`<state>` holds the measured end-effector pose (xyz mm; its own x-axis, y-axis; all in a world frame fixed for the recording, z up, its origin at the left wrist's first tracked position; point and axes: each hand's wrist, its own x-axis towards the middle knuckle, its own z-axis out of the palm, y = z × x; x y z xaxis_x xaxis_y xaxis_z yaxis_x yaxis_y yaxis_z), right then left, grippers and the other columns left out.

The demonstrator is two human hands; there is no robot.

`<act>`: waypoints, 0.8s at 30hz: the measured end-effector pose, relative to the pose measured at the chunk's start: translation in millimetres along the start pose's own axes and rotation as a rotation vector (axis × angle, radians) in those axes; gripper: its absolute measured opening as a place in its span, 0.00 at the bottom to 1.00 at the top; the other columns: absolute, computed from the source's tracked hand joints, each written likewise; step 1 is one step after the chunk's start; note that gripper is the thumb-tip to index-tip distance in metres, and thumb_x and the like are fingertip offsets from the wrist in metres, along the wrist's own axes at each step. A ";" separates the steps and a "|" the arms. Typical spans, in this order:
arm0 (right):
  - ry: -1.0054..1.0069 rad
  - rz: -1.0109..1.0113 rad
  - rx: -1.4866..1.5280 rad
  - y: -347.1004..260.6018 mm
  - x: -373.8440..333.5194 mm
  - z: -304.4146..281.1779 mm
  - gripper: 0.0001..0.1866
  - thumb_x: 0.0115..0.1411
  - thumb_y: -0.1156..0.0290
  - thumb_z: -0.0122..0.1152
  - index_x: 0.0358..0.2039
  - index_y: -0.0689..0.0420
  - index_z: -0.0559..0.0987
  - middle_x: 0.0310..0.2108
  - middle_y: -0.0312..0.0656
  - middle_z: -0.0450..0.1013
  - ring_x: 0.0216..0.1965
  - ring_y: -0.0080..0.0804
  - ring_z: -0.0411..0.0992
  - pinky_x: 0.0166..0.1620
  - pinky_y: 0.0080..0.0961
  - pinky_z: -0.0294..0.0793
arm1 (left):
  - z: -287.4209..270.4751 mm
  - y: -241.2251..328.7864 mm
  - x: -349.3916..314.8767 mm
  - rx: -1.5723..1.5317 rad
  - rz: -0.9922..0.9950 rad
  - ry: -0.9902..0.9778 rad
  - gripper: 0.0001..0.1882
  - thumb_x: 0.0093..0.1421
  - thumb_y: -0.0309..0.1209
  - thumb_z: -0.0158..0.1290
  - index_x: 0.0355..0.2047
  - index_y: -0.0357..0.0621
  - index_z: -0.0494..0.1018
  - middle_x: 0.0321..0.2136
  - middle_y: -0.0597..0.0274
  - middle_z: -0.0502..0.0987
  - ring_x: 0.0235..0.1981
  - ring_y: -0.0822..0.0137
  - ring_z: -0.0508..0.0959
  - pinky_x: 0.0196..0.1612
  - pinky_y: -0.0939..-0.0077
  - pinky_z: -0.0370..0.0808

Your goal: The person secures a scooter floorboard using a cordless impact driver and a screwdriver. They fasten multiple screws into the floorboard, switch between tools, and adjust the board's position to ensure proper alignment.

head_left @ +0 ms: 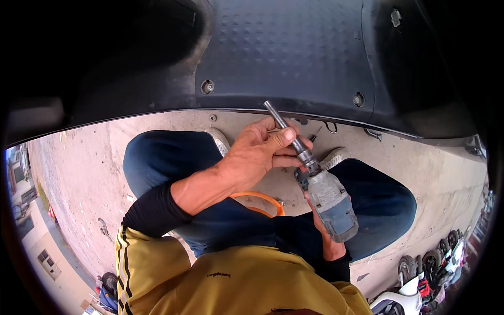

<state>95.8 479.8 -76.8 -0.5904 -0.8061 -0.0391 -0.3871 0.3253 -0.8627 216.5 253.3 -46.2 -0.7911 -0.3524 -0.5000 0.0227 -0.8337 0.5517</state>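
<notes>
A grey impact wrench (pixel 332 202) with a long metal socket shaft (pixel 275 114) on its nose points up and to the left, over the ground between my legs. My left hand (pixel 251 155) closes on the shaft, with the thumb laid along it. My right hand (pixel 320 226) is around the wrench from beneath; the tool's body hides most of its fingers. The shaft's tip stands in front of the lower edge of a dark vehicle panel (pixel 289 58). Two fasteners are set in that panel, a left bolt (pixel 208 86) and a right bolt (pixel 358 99).
An orange ring-shaped cord or hose (pixel 273 201) lies between my legs. On the concrete floor (pixel 94 163) are a small round metal piece (pixel 212 118) and dark metal hooks (pixel 331 127) near the panel's edge. Parked motorbikes (pixel 420 278) stand at the lower right.
</notes>
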 end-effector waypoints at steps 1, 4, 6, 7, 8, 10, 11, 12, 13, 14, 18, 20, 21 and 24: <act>-0.028 -0.011 -0.079 -3.1 0.7 -4.2 0.26 0.53 0.64 0.82 0.49 0.59 0.82 0.38 0.42 0.83 0.38 0.39 0.83 0.43 0.32 0.81 | 0.1 0.7 1.1 -0.040 0.002 -0.036 0.13 0.75 0.37 0.52 0.50 0.40 0.72 0.43 0.47 0.83 0.47 0.59 0.86 0.52 0.64 0.87; 0.022 0.106 0.049 -13.5 4.3 -2.5 0.19 0.54 0.67 0.81 0.44 0.60 0.85 0.34 0.41 0.84 0.33 0.33 0.82 0.40 0.29 0.81 | 7.3 5.2 10.7 0.058 -0.007 -0.056 0.13 0.74 0.37 0.53 0.48 0.41 0.72 0.41 0.48 0.83 0.46 0.60 0.86 0.50 0.64 0.87; 0.046 0.128 0.116 -10.8 -1.3 -2.3 0.20 0.55 0.68 0.80 0.46 0.62 0.84 0.35 0.42 0.83 0.33 0.30 0.82 0.40 0.28 0.81 | 15.4 3.6 14.7 0.204 -0.008 0.026 0.14 0.74 0.39 0.54 0.48 0.41 0.72 0.39 0.49 0.83 0.45 0.61 0.86 0.49 0.65 0.88; 0.049 0.091 0.132 -1.9 -4.8 -1.3 0.21 0.55 0.69 0.79 0.47 0.62 0.84 0.36 0.42 0.83 0.33 0.29 0.81 0.40 0.28 0.81 | 19.5 3.4 13.5 0.292 -0.054 0.007 0.15 0.73 0.41 0.56 0.47 0.41 0.73 0.37 0.52 0.82 0.41 0.64 0.86 0.47 0.67 0.87; 0.055 0.055 0.145 5.9 -9.5 -1.5 0.22 0.56 0.69 0.79 0.49 0.63 0.83 0.37 0.42 0.83 0.34 0.28 0.81 0.40 0.27 0.81 | 23.4 1.1 13.9 0.304 -0.061 0.003 0.16 0.73 0.41 0.56 0.47 0.41 0.73 0.37 0.53 0.81 0.40 0.65 0.85 0.46 0.68 0.87; 0.062 -0.077 0.151 16.3 -12.7 -3.0 0.24 0.56 0.70 0.78 0.51 0.64 0.81 0.39 0.43 0.82 0.35 0.27 0.80 0.41 0.27 0.81 | 27.4 -5.5 14.4 0.331 -0.067 0.010 0.17 0.72 0.42 0.57 0.47 0.41 0.73 0.36 0.55 0.81 0.37 0.66 0.85 0.44 0.69 0.86; 0.073 -0.070 0.129 16.7 -17.0 -8.0 0.19 0.57 0.74 0.75 0.48 0.63 0.82 0.37 0.43 0.82 0.34 0.31 0.80 0.40 0.26 0.80 | 31.5 -6.7 13.5 0.338 -0.052 -0.005 0.17 0.72 0.43 0.57 0.47 0.41 0.73 0.36 0.55 0.81 0.37 0.67 0.84 0.43 0.69 0.86; 0.084 -0.064 0.104 7.4 -16.0 -14.2 0.14 0.57 0.78 0.72 0.44 0.62 0.82 0.35 0.44 0.81 0.34 0.36 0.81 0.40 0.26 0.79 | 35.6 -7.9 14.4 0.341 -0.037 -0.026 0.18 0.72 0.44 0.57 0.47 0.41 0.73 0.36 0.56 0.80 0.37 0.67 0.84 0.42 0.69 0.86; 0.108 -0.146 0.063 6.4 -13.5 -22.1 0.14 0.57 0.78 0.72 0.44 0.62 0.82 0.35 0.44 0.81 0.34 0.35 0.81 0.40 0.25 0.79 | 40.2 -7.5 15.6 0.343 -0.021 -0.047 0.18 0.73 0.45 0.56 0.46 0.40 0.73 0.36 0.56 0.80 0.37 0.67 0.84 0.42 0.69 0.85; 0.132 -0.228 0.022 3.5 -12.3 -28.4 0.14 0.56 0.78 0.72 0.44 0.62 0.82 0.36 0.44 0.81 0.34 0.34 0.81 0.40 0.25 0.79 | 45.1 -5.2 17.8 0.406 -0.044 -0.071 0.19 0.73 0.45 0.56 0.45 0.40 0.74 0.36 0.56 0.80 0.38 0.67 0.84 0.42 0.69 0.85; 0.300 0.093 0.068 -17.1 -4.2 -57.5 0.12 0.60 0.72 0.76 0.40 0.62 0.83 0.34 0.37 0.82 0.30 0.22 0.75 0.36 0.22 0.76 | 61.0 14.0 42.9 0.944 0.190 -0.064 0.15 0.72 0.39 0.56 0.43 0.36 0.77 0.39 0.50 0.82 0.43 0.57 0.84 0.50 0.63 0.81; 0.322 0.121 0.300 -35.7 12.0 -76.8 0.10 0.63 0.71 0.74 0.40 0.62 0.82 0.27 0.33 0.77 0.21 0.17 0.67 0.26 0.19 0.66 | 56.4 19.4 67.4 1.498 0.727 0.119 0.12 0.70 0.32 0.55 0.46 0.35 0.78 0.42 0.46 0.82 0.45 0.49 0.83 0.53 0.59 0.78; 0.314 0.129 0.299 -43.3 19.2 -86.2 0.10 0.63 0.72 0.74 0.40 0.61 0.82 0.26 0.32 0.75 0.21 0.17 0.67 0.25 0.19 0.65 | 53.8 23.6 78.8 1.459 0.768 0.053 0.12 0.69 0.29 0.54 0.49 0.36 0.78 0.44 0.45 0.82 0.47 0.47 0.82 0.54 0.58 0.77; 0.238 0.114 0.257 -57.8 38.3 -117.2 0.07 0.63 0.74 0.72 0.40 0.59 0.83 0.27 0.32 0.75 0.21 0.17 0.67 0.25 0.19 0.65 | 52.1 30.7 106.7 1.354 0.857 -0.133 0.16 0.68 0.21 0.50 0.54 0.38 0.78 0.50 0.44 0.81 0.51 0.41 0.80 0.56 0.56 0.75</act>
<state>12.5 488.0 30.7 -0.7797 -0.6242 -0.0499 -0.1365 0.2472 -0.9593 100.9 212.3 -47.8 -0.8771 -0.3968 0.2706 -0.0088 0.5766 0.8170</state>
